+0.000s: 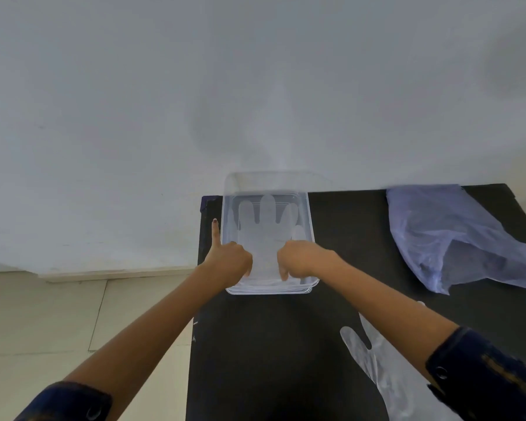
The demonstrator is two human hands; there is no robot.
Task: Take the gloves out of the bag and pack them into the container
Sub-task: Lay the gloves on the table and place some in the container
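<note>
Nearest the camera, two forearms in dark navy cuffed sleeves (480, 375) reach forward over a black rectangular table top (271, 360). A loose clear plastic glove (374, 366) lies flat on the table at the near right, partly hidden beneath the right forearm. Further out, both hands work at the near end of a clear rectangular plastic container (308, 235). The left hand (230, 259) has its fingers curled downward into the container, with one finger extended straight along the outside of the left wall. The right hand (299, 258) is likewise curled, fingertips pressing down inside. Whether either hand pinches the material cannot be told. A clear plastic glove (266, 226) lies spread flat inside the container, fingers pointing away. At the far right, well apart from the container, a crumpled pale purple plastic bag (450, 235) rests on the table. Beyond stands a plain white wall (195, 86); pale floor tiles (43, 323) show at the left.
</note>
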